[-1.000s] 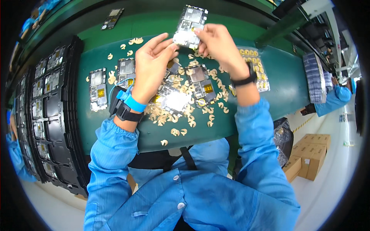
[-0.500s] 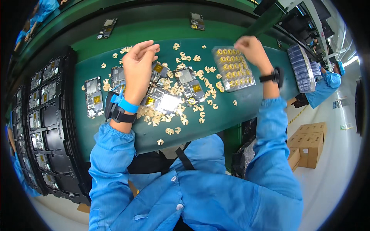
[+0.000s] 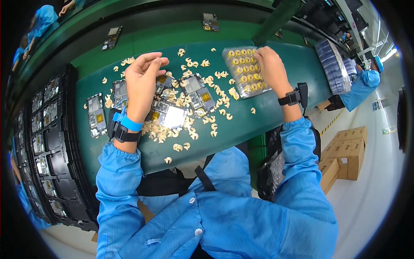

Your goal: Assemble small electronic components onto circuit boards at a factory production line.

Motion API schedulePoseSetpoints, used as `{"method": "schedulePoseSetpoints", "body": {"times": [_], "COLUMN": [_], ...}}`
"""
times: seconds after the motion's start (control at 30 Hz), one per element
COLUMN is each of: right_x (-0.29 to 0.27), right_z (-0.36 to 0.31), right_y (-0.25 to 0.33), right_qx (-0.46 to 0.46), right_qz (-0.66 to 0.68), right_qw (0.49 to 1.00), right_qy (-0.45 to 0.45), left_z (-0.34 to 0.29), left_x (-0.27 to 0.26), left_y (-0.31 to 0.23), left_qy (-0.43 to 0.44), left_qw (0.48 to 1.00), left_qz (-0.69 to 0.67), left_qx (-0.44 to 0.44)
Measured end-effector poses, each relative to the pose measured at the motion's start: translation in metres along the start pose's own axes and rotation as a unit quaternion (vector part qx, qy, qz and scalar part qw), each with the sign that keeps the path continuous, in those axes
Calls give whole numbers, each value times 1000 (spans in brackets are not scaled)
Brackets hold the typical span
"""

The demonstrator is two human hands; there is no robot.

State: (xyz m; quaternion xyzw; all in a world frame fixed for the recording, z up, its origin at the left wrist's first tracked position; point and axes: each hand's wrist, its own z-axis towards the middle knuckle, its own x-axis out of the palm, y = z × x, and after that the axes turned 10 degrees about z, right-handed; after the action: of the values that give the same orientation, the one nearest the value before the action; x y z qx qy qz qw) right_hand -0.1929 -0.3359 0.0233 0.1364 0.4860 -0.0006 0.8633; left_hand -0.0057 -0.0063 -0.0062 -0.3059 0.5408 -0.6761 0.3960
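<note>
My left hand (image 3: 142, 80) hovers over the boards on the green work surface (image 3: 207, 151). Its fingers are bent with the thumb against them; anything pinched there is too small to make out. Below and beside it lie several circuit boards (image 3: 199, 97), including one at the far left (image 3: 97, 115), amid scattered cream C-shaped pieces (image 3: 177, 147). To the right, my right hand (image 3: 271, 67) is at the right edge of a clear plastic tray (image 3: 254, 94) holding rows of yellow-ringed round parts (image 3: 243, 69). Its fingers are closed together, and the fingertips' contents cannot be seen.
Black trays (image 3: 64, 151) of circuit boards stand stacked on the left. Two more boards (image 3: 112, 38) rest on the green strip at the back. Wrapped bundles (image 3: 332, 64) stand at the far right, near a person in blue (image 3: 366, 84). Cardboard boxes (image 3: 345, 151) sit on the floor.
The whole view has shifted, moving the work surface leftward in the picture. My right hand has come down along the clear tray's right side. My left hand stays above the boards.
</note>
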Motion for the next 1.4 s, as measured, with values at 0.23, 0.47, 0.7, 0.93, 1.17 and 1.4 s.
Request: {"method": "schedulePoseSetpoints", "body": {"times": [0.23,0.47,0.7,0.93,1.17,1.4], "right_x": [-31,-52,-31,9,47,72], "right_z": [-16,-42,-44,21,73,79], "right_y": [9,25,19,96,164,179], "right_qx": [117,109,15,-119,-257,-47], "right_qz": [120,107,122,188,223,449], "right_qw": [981,979,990,973,934,887], "right_qy": [98,134,75,65,107,100], "left_z": [0,1,0,-9,-6,1], "left_x": [-1,-3,-3,5,6,-5], "left_y": [-1,-4,-6,-5,-3,-11], "left_qy": [1,-3,1,58,28,-66], "left_qw": [1000,1000,1000,997,995,997], "left_qz": [13,17,24,40,68,-28], "left_qx": [-8,4,5,41,62,12]}}
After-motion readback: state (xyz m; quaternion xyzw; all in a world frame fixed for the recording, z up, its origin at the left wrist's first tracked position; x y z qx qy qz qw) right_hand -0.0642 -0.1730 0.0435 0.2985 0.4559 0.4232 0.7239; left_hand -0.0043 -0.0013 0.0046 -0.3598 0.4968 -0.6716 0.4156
